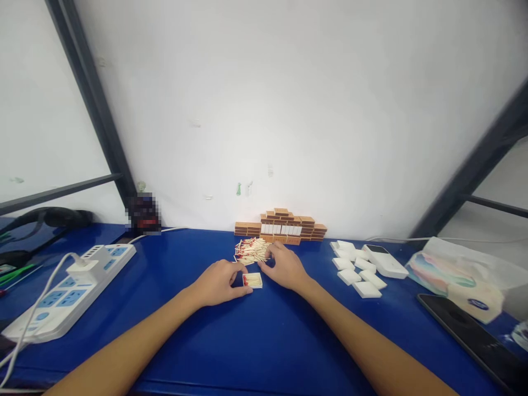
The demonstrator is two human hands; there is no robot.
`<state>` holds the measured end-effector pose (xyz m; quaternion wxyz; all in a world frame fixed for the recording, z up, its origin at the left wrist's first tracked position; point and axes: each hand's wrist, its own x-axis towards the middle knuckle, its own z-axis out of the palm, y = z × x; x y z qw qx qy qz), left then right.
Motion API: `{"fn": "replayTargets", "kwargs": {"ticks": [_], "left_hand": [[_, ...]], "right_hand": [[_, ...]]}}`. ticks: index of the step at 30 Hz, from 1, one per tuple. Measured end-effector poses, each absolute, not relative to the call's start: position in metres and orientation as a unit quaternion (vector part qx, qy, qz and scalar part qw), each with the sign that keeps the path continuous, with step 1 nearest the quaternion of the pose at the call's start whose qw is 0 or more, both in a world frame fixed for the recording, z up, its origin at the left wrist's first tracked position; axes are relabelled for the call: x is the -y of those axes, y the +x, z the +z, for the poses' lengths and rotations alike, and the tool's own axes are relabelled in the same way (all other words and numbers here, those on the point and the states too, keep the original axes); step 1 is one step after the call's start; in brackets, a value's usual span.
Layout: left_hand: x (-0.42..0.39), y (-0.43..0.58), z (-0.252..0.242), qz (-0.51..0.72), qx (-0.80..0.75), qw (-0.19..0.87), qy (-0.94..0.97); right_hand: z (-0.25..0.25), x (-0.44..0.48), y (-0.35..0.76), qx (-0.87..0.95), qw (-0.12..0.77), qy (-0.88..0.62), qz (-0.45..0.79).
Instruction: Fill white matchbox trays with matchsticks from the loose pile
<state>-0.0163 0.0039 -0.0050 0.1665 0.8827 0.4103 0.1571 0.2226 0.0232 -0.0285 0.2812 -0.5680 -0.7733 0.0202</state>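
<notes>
- White tray [253,287], open side up on the blue desk [247,341], holding matches [253,280] laid lengthwise, red heads leftward.
- Match heap [251,251]: pale, red-tipped sticks at many angles, just beyond the tray.

Our left hand [223,281] pinches a small white tray [258,286] at its nine-o'clock end, and the matches inside [253,280] point their red heads that way. At twelve o'clock from the tray we see a loose match pile [250,251]; our right hand [287,268] touches its four-o'clock edge. Brown matchboxes [307,221] stand stacked at one o'clock, flat white pieces [365,265] lie at three, and a power strip [70,298] lies at nine on our blue worktop [247,341].
</notes>
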Motion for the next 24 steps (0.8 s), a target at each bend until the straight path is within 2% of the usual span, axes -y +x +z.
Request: {"fn": "replayTargets", "kwargs": {"ticks": [14, 21, 24], "left_hand": [[-0.005, -0.016, -0.002, 0.147, -0.409, 0.144, 0.889], [-0.008, -0.019, -0.005, 0.160, -0.404, 0.138, 0.890], [-0.009, -0.020, -0.007, 0.165, -0.403, 0.135, 0.890]], "right_hand": [[-0.029, -0.025, 0.230, 0.805, 0.227, -0.547, 0.015], [-0.016, -0.021, 0.236, 0.816, 0.296, -0.494, 0.046], [-0.008, -0.008, 0.227, 0.842, 0.297, -0.445, 0.067]]}}
